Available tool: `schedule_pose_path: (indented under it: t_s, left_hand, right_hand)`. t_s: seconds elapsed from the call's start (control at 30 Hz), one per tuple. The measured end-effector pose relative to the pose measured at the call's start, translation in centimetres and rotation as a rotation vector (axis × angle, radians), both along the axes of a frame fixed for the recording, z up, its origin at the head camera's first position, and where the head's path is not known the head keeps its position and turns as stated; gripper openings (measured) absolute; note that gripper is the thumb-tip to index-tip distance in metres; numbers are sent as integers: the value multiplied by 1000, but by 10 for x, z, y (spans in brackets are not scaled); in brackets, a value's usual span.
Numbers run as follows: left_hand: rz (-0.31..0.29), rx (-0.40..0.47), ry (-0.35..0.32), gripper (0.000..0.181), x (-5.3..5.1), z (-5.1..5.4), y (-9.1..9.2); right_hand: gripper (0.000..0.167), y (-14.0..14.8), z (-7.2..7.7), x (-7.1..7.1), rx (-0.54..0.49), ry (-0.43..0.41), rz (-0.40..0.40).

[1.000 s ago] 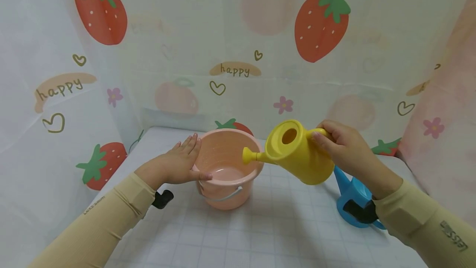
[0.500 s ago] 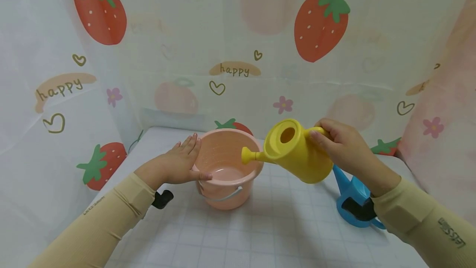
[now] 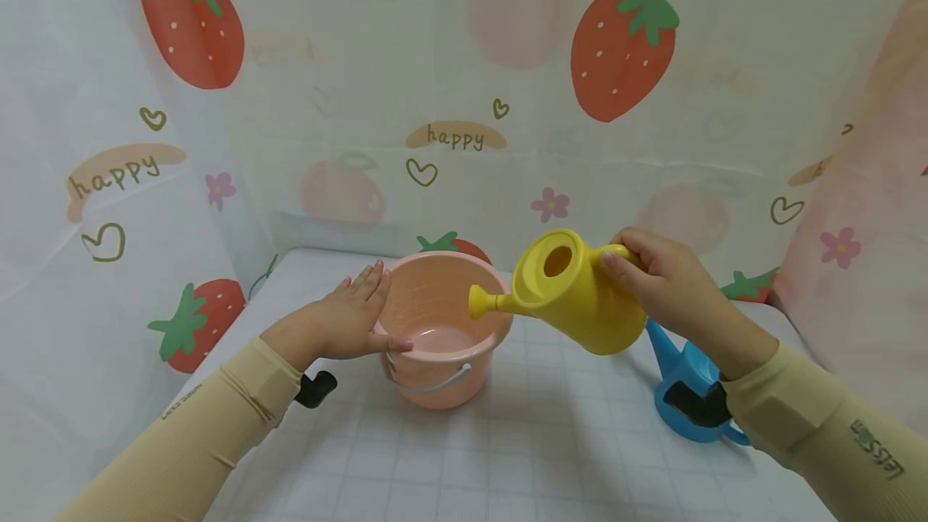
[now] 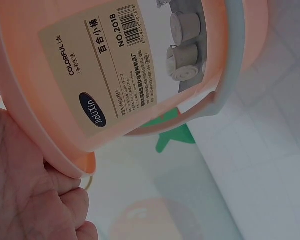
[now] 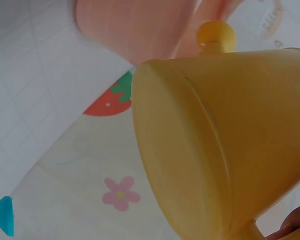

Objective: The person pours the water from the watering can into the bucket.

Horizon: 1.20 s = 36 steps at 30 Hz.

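Note:
My right hand grips the handle of a yellow watering can, holding it up off the table. The can tilts left, and its round spout head hangs over the right rim of a pink bucket. On the bucket's left rim rests my left hand, its fingers straight and spread, the thumb along the near edge. In the left wrist view, a printed label shows on the bucket's side. A small glint lies at the bucket's bottom; whether water flows from the spout I cannot tell.
A blue watering can stands on the table at the right, partly hidden behind my right wrist. The table wears a white checked cloth. Behind it hangs a curtain printed with strawberries.
The yellow watering can and my right hand have shifted very slightly left and up. My left hand and the bucket stay in place.

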<state>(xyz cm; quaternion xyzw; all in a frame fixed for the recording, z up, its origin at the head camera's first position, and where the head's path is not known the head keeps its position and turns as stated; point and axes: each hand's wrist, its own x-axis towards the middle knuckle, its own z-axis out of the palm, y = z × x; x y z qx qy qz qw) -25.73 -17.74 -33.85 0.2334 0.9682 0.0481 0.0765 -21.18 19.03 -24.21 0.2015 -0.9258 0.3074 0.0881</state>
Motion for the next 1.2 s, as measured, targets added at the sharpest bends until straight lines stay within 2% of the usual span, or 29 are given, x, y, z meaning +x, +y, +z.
schedule_pose_path:
  t_s: [0.57,1.0,1.2]
  left_hand:
    - [-1,-10,5,121,-1,1,1]
    - [-10,-3,2,115,0,2,0]
    - [4,-11,6,117,-3,-3,-1]
  right_hand:
    - [31,-3,3,0,-3,-3,6]
    - [29,-4,3,-1,5,-2,4]
    - [29,-5,4,-1,10,2,6]
